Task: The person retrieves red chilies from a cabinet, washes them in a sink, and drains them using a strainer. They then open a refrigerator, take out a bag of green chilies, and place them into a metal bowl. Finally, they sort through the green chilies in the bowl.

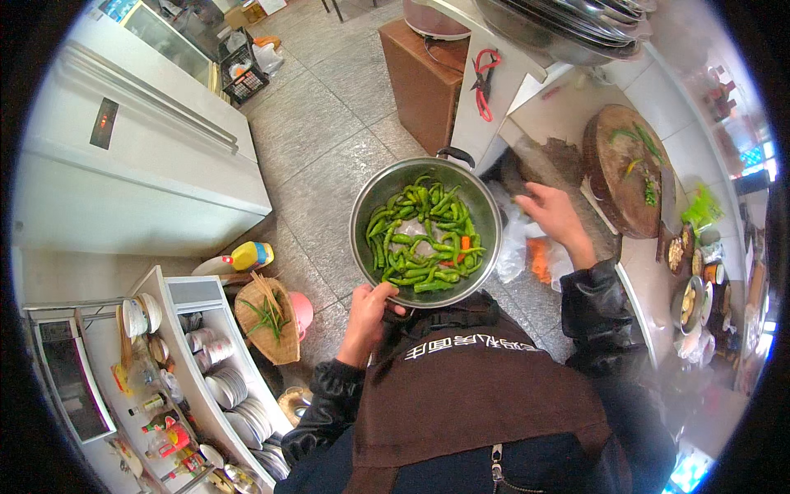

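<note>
My left hand [368,316] is closed on the near handle of a round metal wok [490,259], held in front of my apron. Green peppers [426,275] lie inside, with an orange-red piece [465,244] among them. A black handle [457,154] juts from the wok's far side. To the right of the wok, my right hand [549,210] is raised off it with fingers partly bent; whether something small is between the fingertips cannot be told. Right of that hand, a round wooden chopping block [617,167] bears green pepper pieces and a cleaver [668,204].
Red-handled scissors [486,84] hang on a white panel beside a brown cabinet [419,80]. A refrigerator [142,154] stands left. Lower left are a woven basket [250,302], a yellow bottle [252,255] and shelves of plates [228,389]. Plastic bags [514,247] lie low between wok and counter.
</note>
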Tool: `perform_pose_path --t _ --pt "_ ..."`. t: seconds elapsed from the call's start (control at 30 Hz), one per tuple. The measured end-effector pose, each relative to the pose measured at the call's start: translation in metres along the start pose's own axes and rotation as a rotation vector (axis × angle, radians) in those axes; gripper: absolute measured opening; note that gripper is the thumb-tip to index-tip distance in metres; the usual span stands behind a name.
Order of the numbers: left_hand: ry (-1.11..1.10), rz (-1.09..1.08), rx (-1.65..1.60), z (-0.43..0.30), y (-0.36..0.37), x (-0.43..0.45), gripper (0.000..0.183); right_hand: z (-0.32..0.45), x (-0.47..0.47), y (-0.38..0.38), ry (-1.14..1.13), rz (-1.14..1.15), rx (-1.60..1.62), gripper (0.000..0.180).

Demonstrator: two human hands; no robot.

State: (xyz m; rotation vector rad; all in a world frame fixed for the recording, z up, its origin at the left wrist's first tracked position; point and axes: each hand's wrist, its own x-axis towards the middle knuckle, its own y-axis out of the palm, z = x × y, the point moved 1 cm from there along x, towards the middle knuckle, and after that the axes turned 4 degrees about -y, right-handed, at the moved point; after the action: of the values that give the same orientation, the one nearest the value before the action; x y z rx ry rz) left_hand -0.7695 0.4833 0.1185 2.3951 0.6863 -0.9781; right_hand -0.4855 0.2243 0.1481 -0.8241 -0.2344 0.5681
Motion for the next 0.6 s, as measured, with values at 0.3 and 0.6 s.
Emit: perform_pose_path --t 0.3,0.6 --pt "0.063 0.015 0.131 -0.014 0.015 -0.009 0.02 0.102 0.026 0.101 -0.492 0.247 -0.274 0.017" --pt "0.053 0.059 0.098 -0.015 0.02 -0.01 0.02 0.088 0.025 0.113 -0.452 0.284 -0.133 0.018"
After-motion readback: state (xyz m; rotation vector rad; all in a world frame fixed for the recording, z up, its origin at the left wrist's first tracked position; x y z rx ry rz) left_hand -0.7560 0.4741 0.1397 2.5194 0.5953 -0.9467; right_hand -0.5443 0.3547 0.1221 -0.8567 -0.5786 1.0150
